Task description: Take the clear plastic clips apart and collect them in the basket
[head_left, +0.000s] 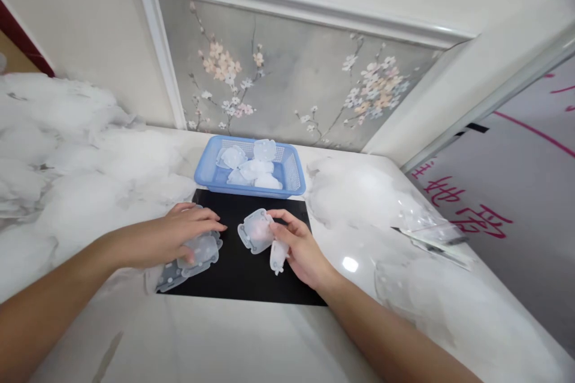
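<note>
My right hand [300,246] pinches a translucent, frosted flat piece [256,231] with rounded tabs along its edge, held over the black mat. A smaller whitish piece [278,256] hangs below those fingers, in the same hand. On the left, my left hand [175,236] lies over a few overlapping translucent pieces [202,254] with pale dots, at the mat's left edge. Its fingers are stretched out and the thumb touches the top piece. The black mat [242,284] lies flat on the white table between both arms.
Behind the mat stands a blue plastic basket [245,191] with several similar pieces inside. Large heaps of translucent pieces [90,161] cover the left, and another pile [354,191] lies right of the basket. A whiteboard [516,161] with pink writing stands at the right.
</note>
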Demonstrator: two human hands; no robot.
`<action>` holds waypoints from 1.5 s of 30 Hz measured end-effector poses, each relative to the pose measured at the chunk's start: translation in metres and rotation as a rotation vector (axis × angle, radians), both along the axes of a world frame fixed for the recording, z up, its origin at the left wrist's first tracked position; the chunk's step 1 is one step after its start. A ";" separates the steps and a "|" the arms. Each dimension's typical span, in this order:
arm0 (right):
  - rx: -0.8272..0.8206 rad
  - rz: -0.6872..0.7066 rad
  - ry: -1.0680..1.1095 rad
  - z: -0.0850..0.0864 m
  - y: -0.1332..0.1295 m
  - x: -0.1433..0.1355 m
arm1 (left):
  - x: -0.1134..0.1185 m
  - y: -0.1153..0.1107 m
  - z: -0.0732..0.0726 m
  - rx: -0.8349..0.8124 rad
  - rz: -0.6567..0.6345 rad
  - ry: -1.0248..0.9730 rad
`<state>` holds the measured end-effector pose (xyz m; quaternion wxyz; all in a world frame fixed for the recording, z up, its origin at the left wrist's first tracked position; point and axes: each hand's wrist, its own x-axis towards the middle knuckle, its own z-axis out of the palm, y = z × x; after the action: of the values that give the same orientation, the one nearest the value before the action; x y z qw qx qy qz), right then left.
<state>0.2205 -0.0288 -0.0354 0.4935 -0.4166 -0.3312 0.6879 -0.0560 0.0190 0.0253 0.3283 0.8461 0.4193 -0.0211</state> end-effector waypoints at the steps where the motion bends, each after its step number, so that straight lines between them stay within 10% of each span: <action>1: -0.018 0.007 0.018 0.001 0.000 0.001 | 0.001 0.000 0.000 0.035 -0.024 0.024; 12: -0.132 0.081 0.113 0.003 0.004 0.009 | 0.020 -0.003 0.013 0.033 -0.094 0.003; 18: -0.114 0.030 0.143 0.002 0.005 0.007 | 0.027 -0.007 0.015 -0.081 0.095 -0.120; 27: -0.098 0.010 0.140 -0.005 0.006 0.008 | 0.047 -0.010 -0.010 -0.812 0.599 -0.877; 39: -0.006 -0.131 0.038 -0.004 0.006 0.006 | 0.041 -0.011 -0.020 -1.035 0.406 -1.050; 45: 0.341 -0.226 -0.469 -0.003 0.000 0.009 | 0.050 -0.021 -0.020 -1.006 0.380 -0.953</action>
<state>0.2300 -0.0290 -0.0387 0.5398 -0.5090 -0.4984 0.4484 -0.0062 -0.0016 0.0048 0.8240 0.4217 0.3098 0.2175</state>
